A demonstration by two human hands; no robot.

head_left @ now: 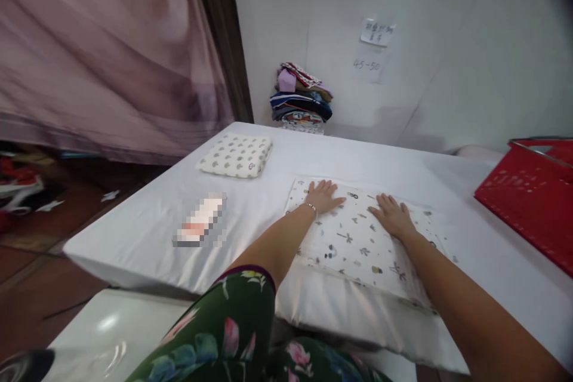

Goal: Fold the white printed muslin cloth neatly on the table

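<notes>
A white cloth with small grey and tan prints [356, 245] lies folded in a flat rectangle near the front edge of the white-covered table. My left hand [323, 197] rests palm down on its far left part, fingers spread, a bracelet at the wrist. Toward the cloth's far right part, my right hand [393, 216] also lies flat with the fingers apart. Neither hand grips anything. Farther off at the left sits a folded cream cloth with grey motifs [237, 155].
A blurred-out flat object [201, 219] lies left of my arm. At the right stands a red basket [532, 197]. Folded clothes [302, 95] are stacked beyond the white table [147, 239], against the wall. A pink curtain [111, 54] hangs at the left.
</notes>
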